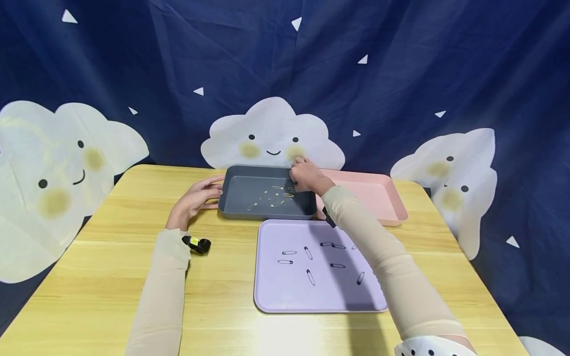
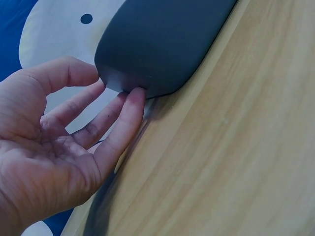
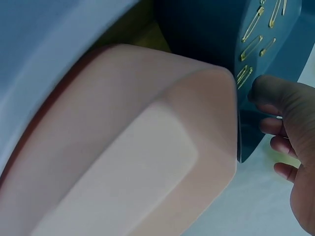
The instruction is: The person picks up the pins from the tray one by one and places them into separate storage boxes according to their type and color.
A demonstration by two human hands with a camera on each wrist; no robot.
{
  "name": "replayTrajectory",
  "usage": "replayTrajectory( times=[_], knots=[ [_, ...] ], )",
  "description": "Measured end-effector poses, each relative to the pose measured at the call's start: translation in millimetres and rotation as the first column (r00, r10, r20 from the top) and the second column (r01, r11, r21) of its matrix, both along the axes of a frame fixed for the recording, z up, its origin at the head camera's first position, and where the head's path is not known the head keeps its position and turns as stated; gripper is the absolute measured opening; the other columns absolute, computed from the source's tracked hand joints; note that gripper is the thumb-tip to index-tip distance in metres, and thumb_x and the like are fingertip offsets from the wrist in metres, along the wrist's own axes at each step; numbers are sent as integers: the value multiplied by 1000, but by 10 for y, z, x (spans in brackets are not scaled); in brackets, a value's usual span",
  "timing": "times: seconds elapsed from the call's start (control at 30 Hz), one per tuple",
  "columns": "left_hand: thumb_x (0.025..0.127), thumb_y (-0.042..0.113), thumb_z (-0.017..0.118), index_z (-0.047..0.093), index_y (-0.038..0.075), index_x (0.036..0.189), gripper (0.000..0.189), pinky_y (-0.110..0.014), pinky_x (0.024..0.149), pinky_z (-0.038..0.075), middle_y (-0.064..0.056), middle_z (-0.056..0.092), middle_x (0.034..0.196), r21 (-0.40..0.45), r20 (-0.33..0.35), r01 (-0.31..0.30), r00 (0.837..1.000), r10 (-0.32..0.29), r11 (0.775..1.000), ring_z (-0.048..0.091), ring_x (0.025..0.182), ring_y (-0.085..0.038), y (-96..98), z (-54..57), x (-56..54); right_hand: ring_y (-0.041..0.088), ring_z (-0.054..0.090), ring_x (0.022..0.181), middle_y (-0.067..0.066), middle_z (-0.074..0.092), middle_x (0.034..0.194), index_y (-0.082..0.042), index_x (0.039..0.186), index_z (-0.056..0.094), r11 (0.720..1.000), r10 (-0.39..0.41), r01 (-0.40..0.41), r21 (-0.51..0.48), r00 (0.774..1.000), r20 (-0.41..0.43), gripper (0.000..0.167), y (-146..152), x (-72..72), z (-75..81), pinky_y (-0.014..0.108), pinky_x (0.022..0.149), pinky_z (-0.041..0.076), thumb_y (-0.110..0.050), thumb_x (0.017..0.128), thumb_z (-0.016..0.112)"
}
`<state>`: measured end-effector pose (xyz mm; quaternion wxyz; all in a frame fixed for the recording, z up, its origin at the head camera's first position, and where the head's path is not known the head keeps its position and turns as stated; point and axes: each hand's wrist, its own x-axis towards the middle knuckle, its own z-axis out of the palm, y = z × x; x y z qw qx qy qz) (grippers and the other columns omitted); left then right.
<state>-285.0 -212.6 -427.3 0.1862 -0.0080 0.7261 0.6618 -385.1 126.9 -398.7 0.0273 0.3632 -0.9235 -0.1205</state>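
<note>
Right grip (image 1: pixel 305 174) curled over grey tray (image 1: pixel 240 195)

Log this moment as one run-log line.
left hand: fingers touch grey tray left edge | right hand: over tray's far right corner, hold unclear | gold safety pins in tray | dark pins on purple tray
</note>
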Motion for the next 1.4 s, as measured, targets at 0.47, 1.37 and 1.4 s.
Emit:
replayTrajectory(
  times=[0.47,1.37,1.4],
  knots=[
    [103,7,50,24,12,163,65,-31,86,58,-26,29,160,-12,-8,1,1000,-2,1000,55,121,-25,22,12,11,30,57,110,5,72,104,-12,90,74,1000,-16,18,-17,998,62,17,86,45,262,46,94,43,-21,77,81],
    [98,4,45,26,5,161,66,-30,79,58,-30,45,147,-268,-89,-6,996,-19,964,61,112,-27,146,3,-124,18,63,76,8,71,83,-4,98,76,904,-57,154,-399,968,244,16,1632,531,1184,35,76,52,-8,83,77],
    [97,4,46,28,3,159,65,-28,76,57,-30,48,143,-314,-107,-13,994,-22,949,61,107,-26,168,44,-115,19,63,77,8,72,84,-3,99,76,894,-71,173,-413,965,251,16,1711,555,1190,35,77,52,-8,83,77]
  ],
)
